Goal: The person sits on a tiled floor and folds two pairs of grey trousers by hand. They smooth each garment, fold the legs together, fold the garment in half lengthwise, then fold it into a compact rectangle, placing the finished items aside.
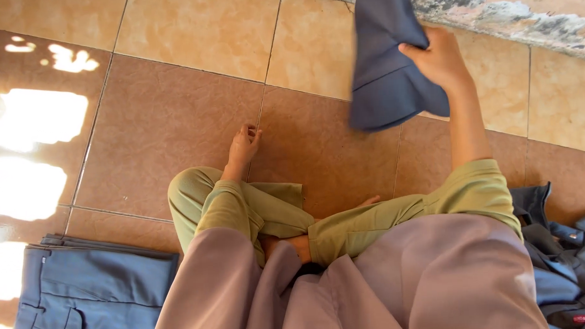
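Right grip: the right hand (439, 57) is raised out in front, fingers and thumb clamped together on a folded dark blue garment (388, 70), pinching it at its right edge.
Held garment: it hangs in the air above the floor, folded into a compact bundle, its lower part flaring out wider below the hand; it touches nothing but the hand.
Left grip: the left hand (243, 147) rests on the floor tiles (168, 123) in front of the knee, fingers bent down and close together, holding nothing.
Arms and legs: both arms wear olive-green sleeves; the person sits with a mauve cloth over the lap and a bare foot (295, 245) showing between the folds.
Left of the person: a stack of folded blue-grey trousers (83, 295) lies flat on the floor, well apart from the raised garment.
Right of the person: a loose heap of dark blue clothes (568, 265) lies just beside the right elbow.
Floor: brown and tan tiles, with bright sun patches at the left edge.
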